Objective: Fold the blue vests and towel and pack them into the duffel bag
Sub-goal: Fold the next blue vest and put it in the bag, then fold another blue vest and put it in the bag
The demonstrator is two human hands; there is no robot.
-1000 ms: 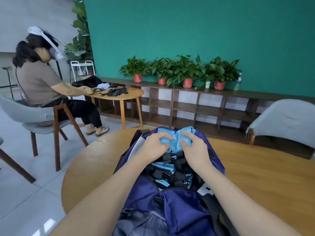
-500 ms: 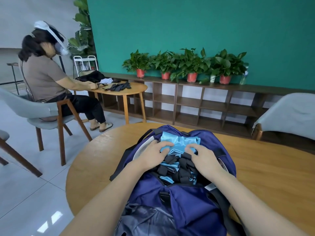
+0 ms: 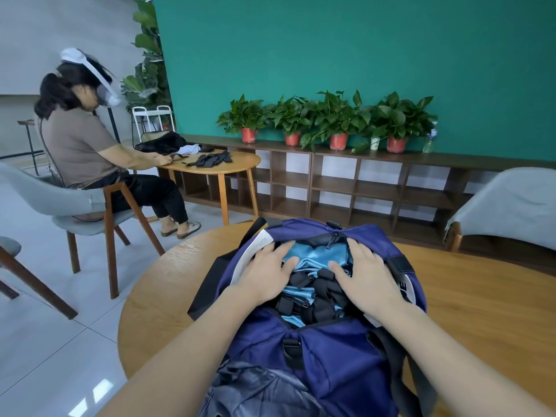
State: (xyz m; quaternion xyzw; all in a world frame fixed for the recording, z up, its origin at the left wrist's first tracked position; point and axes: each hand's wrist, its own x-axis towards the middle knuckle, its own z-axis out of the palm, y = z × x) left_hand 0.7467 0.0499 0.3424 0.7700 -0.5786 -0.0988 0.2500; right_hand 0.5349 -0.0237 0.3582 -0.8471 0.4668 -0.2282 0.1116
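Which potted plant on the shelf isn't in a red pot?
The small plant second from the right, between two red pots; its pot is white, while the other four are red.

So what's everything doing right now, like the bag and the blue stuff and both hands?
duffel bag: on the round table, top unzipped and open
blue vests: inside the bag, black straps showing
left hand: fingers flat, pressing the vests down
right hand: fingers flat, pressing the vests down
round table: holding the bag
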